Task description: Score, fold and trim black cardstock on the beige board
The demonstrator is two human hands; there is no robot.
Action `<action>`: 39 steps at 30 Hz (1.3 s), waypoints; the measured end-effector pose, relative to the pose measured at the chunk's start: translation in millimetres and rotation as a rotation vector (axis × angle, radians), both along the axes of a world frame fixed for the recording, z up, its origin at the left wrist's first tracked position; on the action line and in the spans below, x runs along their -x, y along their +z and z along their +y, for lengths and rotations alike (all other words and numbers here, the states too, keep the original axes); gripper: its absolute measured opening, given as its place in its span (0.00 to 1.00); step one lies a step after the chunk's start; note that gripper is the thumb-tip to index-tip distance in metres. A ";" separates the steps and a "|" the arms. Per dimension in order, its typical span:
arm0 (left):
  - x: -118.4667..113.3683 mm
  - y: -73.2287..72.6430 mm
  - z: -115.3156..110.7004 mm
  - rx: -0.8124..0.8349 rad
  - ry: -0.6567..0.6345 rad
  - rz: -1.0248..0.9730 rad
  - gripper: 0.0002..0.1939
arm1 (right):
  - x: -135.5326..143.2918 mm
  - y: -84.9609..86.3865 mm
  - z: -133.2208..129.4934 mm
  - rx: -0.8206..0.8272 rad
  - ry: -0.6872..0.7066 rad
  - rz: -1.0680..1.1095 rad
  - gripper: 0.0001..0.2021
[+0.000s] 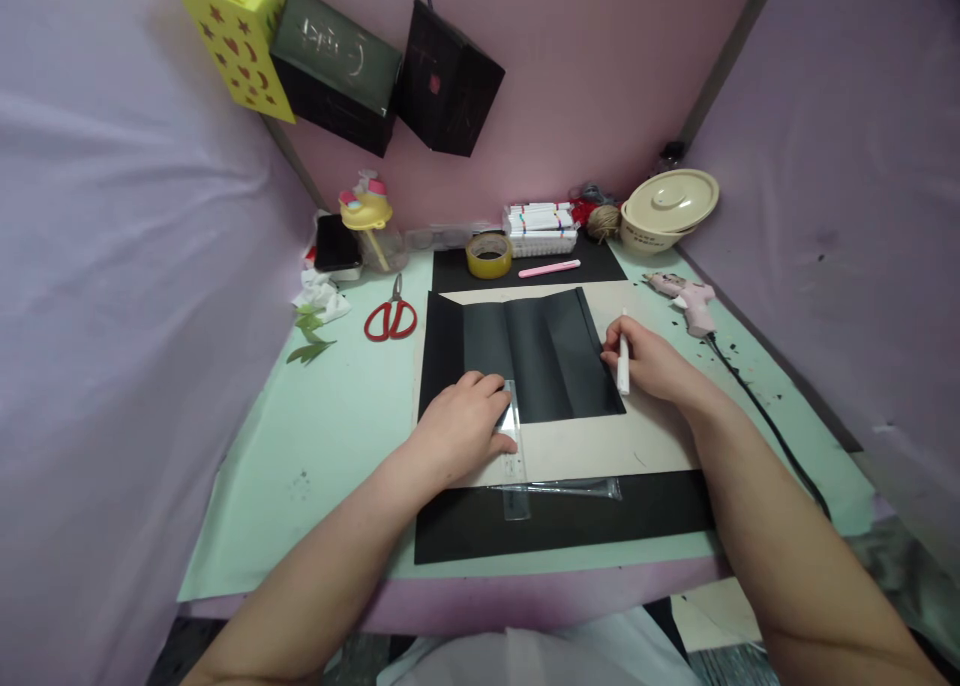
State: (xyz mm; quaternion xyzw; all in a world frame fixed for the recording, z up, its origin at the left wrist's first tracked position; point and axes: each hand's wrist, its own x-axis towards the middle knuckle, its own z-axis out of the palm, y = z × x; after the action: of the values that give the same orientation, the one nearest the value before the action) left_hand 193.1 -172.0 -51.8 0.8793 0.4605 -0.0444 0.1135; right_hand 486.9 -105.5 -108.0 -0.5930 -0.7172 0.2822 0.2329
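Observation:
A creased black sheet (536, 351) lies unfolded on a cream board (585, 454), which rests over larger black paper (570, 536). My left hand (466, 421) is on the lower left of the creased sheet, its fingers and thumb around a clear ruler (516, 466) that runs down past the board's front edge. Near the sheet's right edge, my right hand (634, 356) is closed on a white pen (623, 364), held upright. Its fingertips touch or nearly touch the sheet's edge.
Red-handled scissors (391, 318) lie left of the board. Behind it are yellow tape (489, 255), a pink pen (550, 268) and a basket of markers (541, 231). A glue gun (686, 301) with a cord and a lidded bowl (667, 211) stand right. Boxes (337, 66) hang above.

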 end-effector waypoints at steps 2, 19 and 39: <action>-1.0 1.1 -1.4 0.008 0.000 0.013 0.24 | 0.5 2.0 -1.5 0.012 0.013 -0.004 0.07; -3.5 1.8 -4.4 0.024 -0.004 0.024 0.24 | 0.2 5.3 -4.8 0.023 0.039 -0.029 0.07; -2.1 -1.7 -5.1 0.018 -0.031 -0.042 0.21 | 0.8 7.4 -5.8 0.016 0.044 -0.051 0.07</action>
State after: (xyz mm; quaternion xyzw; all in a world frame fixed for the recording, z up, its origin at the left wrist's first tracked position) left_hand 195.3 -177.2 -53.5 0.8861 0.4437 -0.0317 0.1302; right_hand 486.2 -111.3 -100.6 -0.5859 -0.7335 0.2780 0.2035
